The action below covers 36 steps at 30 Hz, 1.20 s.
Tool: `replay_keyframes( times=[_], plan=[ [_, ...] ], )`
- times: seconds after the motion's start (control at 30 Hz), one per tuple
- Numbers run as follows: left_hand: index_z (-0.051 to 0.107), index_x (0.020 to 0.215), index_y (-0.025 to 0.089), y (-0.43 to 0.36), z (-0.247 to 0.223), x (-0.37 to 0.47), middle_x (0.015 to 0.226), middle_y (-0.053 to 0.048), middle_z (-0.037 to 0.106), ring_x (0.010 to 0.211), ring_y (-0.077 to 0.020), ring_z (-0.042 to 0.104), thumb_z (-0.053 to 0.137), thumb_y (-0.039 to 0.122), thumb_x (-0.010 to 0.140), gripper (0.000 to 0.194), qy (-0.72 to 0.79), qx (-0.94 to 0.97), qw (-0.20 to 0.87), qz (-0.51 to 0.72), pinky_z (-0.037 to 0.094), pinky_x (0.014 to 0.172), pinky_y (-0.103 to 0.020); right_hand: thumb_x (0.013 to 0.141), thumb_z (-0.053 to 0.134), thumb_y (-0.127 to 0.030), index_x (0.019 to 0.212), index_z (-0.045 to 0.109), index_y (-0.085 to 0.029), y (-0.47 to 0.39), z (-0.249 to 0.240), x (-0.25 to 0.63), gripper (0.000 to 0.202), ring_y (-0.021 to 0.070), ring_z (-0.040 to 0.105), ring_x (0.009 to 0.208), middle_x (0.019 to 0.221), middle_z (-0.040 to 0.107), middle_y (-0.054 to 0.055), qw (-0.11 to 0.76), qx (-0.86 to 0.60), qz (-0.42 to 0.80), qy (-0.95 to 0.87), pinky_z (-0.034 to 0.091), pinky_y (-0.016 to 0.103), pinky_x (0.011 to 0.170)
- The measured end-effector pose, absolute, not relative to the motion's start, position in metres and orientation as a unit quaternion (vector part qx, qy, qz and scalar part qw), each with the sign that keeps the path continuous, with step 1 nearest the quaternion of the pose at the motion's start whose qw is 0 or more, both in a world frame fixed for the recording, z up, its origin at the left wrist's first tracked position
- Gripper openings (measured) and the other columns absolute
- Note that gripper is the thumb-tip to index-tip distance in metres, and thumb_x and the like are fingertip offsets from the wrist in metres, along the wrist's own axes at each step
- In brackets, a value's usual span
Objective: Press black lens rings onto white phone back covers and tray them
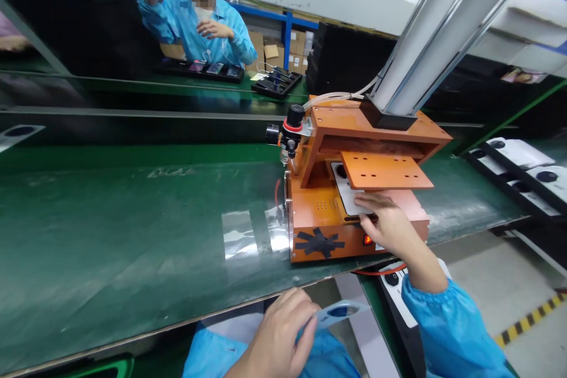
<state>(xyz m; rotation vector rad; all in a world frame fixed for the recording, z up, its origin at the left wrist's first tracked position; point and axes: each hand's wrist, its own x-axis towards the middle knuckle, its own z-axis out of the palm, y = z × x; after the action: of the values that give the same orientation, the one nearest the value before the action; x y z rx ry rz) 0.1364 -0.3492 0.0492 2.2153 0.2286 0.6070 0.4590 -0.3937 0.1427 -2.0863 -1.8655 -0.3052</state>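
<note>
My left hand (286,328) is closed in a pinch near the table's front edge, holding a thin bluish film (325,318) with a dark round area. My right hand (392,227) reaches into an orange press machine (376,117). Its stretched fingers lie on a white phone-sized panel (352,202) with a dark round spot at its far end. This panel rests in the machine's bed, partly beneath the raised orange plate (385,169). My fingers cover part of the panel's near right side.
Two clear sheets lie on the green table left of the machine, one a film piece (239,233). A black rack (500,168) holds several white panels at right. Below is another white panel (401,292). A co-worker (208,29) in blue sits opposite, behind black trays (277,81).
</note>
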Motion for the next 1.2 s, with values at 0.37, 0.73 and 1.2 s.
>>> replay_keyframes(
  times=[0.37, 0.73, 1.2],
  plan=[
    [0.063, 0.104, 0.019, -0.342, 0.054, 0.164, 0.143, -0.015, 0.06, 0.097, -0.0236, 0.062, 0.047, 0.008, 0.098, 0.02, 0.089, 0.933, 0.231, 0.26, 0.055, 0.082, -0.041, 0.097, 0.061, -0.022, 0.142, 0.057, -0.022, -0.502, 0.049, 0.431, 0.045, 0.0304, 0.064, 0.102, 0.111, 0.066, 0.013, 0.34, -0.776, -0.297, -0.439, 0.053, 0.05, 0.094],
    [0.06, 0.091, 0.017, -0.346, 0.027, 0.174, 0.17, -0.022, 0.024, 0.078, -0.02, 0.063, 0.049, 0.005, 0.094, 0.017, 0.112, 0.961, 0.102, 0.232, 0.056, 0.069, -0.04, 0.102, 0.048, -0.025, 0.165, 0.024, -0.021, -0.538, 0.016, 0.455, 0.068, 0.0302, 0.06, 0.091, 0.1, 0.062, 0.011, 0.224, -0.843, -0.233, -0.43, 0.053, 0.047, 0.082],
    [0.062, 0.086, 0.017, -0.351, 0.044, 0.172, 0.164, -0.02, 0.04, 0.069, -0.0157, 0.062, 0.046, 0.014, 0.1, 0.021, 0.13, 0.939, 0.174, 0.265, 0.055, 0.067, -0.036, 0.099, 0.05, -0.022, 0.16, 0.034, -0.02, -0.541, 0.02, 0.443, 0.063, 0.0302, 0.065, 0.098, 0.107, 0.067, 0.013, 0.185, -0.85, -0.265, -0.416, 0.052, 0.046, 0.084]
  ],
)
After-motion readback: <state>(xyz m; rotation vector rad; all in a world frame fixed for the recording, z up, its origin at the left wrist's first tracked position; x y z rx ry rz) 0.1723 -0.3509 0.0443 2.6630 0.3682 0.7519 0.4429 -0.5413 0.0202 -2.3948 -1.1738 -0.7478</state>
